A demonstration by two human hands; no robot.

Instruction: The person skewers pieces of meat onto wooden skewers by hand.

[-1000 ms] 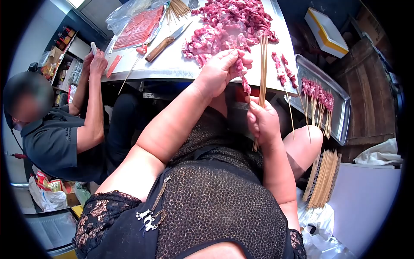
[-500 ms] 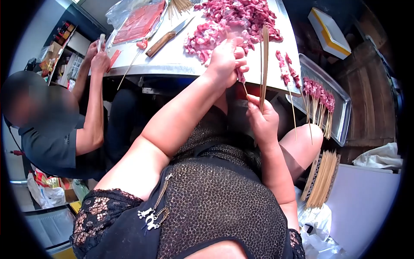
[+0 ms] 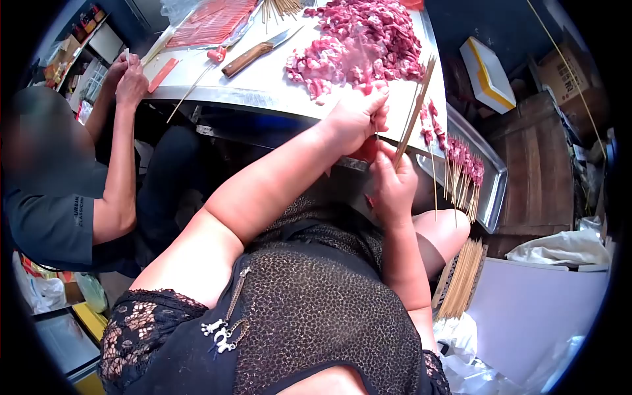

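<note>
My left hand (image 3: 357,118) is closed around meat on a skewer, just in front of the table's edge; its fingers hide most of the meat. Below and to its right, my right hand (image 3: 393,181) grips a bundle of bare skewers (image 3: 416,115) that points up, along with the lower end of the meat skewer. Behind my hands a large heap of raw meat pieces (image 3: 368,41) lies on the white table (image 3: 250,92). A few meat skewers (image 3: 432,125) rest at the table's right edge. More loaded skewers (image 3: 465,161) lie over a metal tray (image 3: 495,191).
A knife (image 3: 253,58) with a wooden handle lies left of the meat, near a bag of red strips (image 3: 210,25). A co-worker (image 3: 56,217) sits at left, hands raised by the table corner. Bare skewers (image 3: 462,280) stand in a holder at lower right.
The view has shifted slightly. The skewer bundle in my right hand now leans to the right. My left hand has come down closer to my right hand, and the co-worker's hands have shifted.
</note>
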